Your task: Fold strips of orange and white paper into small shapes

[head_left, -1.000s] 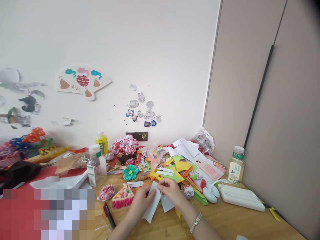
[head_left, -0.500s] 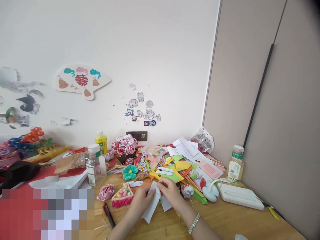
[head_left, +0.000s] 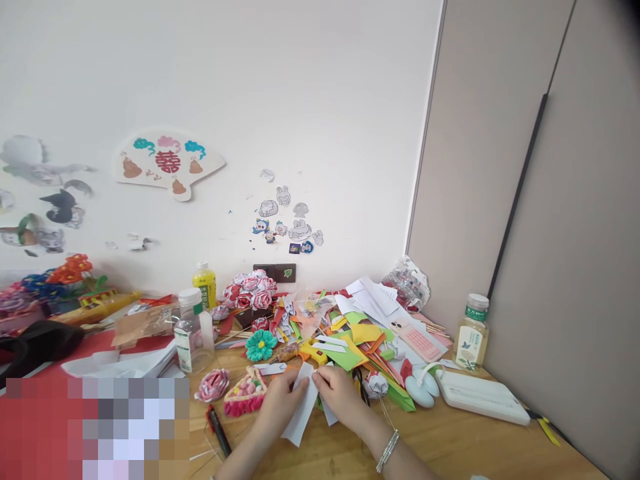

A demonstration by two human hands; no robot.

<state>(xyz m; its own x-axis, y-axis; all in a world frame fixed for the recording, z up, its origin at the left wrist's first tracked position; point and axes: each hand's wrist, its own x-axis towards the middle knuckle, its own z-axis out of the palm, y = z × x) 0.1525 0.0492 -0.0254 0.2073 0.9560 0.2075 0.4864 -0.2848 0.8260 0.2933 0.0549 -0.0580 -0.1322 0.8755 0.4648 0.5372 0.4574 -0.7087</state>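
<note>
Both my hands meet low in the middle of the wooden desk, over a folded white paper strip. My left hand pinches the strip's top edge from the left. My right hand, with a silver bracelet at the wrist, pinches the same top edge from the right. A second white paper piece lies just under my right hand. A pink paper cake slice sits just left of my left hand.
A heap of coloured paper scraps fills the desk behind my hands. Paper roses, a teal paper flower, a clear bottle, a yellow bottle, a white device, a tea bottle and a black-red pen stand around.
My hands have drawn slightly toward me with the white strip, and my right hand has dropped a little. The grip on the paper is the same.
</note>
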